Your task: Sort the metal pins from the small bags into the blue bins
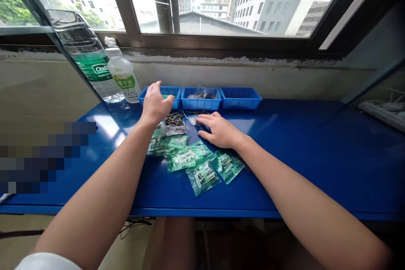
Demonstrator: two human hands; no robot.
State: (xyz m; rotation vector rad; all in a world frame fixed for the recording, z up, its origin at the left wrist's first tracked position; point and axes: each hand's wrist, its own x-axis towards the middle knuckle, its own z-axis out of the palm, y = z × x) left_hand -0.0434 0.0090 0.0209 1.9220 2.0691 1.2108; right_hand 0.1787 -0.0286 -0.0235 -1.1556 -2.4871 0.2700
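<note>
My left hand (155, 104) is over the left blue bin (176, 102), thumb apart from the fingers and nothing visible in it. Some green packets show inside that bin. My right hand (220, 130) reaches in from the right with fingers stretched out. Its fingertips touch or rest by a small clear plastic bag (192, 120). Between the hands lies a pile of loose dark screws (173, 119), with another clear bag (174, 130) just below it. Several green-tinted packets of pale plugs (189, 157) are spread toward the table's front edge.
A middle blue bin (201, 103) holds clear bags; a right blue bin (241, 103) stands beside it. A large water bottle (91, 67) and a smaller labelled bottle (125, 76) stand at the back left. The blue table (310, 156) meets a window wall.
</note>
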